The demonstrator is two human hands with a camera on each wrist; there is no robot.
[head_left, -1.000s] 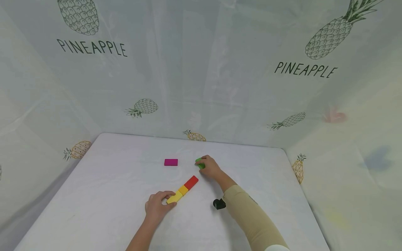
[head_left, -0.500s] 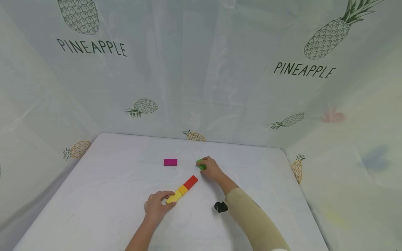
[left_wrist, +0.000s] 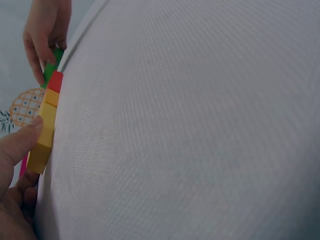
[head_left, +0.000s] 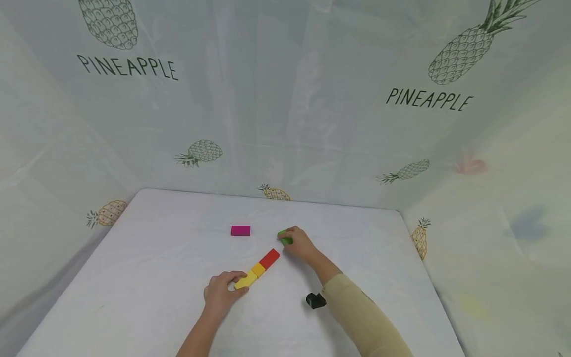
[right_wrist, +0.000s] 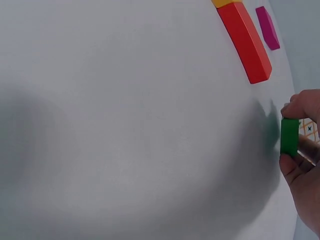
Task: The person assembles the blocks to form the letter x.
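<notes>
My left hand [head_left: 219, 296] pinches the near end of a yellow block [head_left: 245, 280] between thumb and fingers. That block lies in a slanting row, end to end with a small orange block [head_left: 258, 269] and a red block [head_left: 269, 259]. Beyond the red end, my right hand [head_left: 301, 244] grips a green block [head_left: 285, 239] by its two ends, apart from the row. In the right wrist view the green block [right_wrist: 289, 137] hangs above its own shadow, between thumb and fingertips. A magenta block [head_left: 241, 230] lies flat farther back, touched by neither hand.
White cloth covers the table [head_left: 178, 238]. A pale curtain [head_left: 285, 109] printed with pineapples rises behind its back edge and along both sides. A small black object [head_left: 315, 300] sticks out at my right sleeve [head_left: 357, 312].
My right hand has drawn slightly toward me with the green block, nearer the red block's end. My left hand keeps its pinch on the yellow block, and the row looks unchanged.
</notes>
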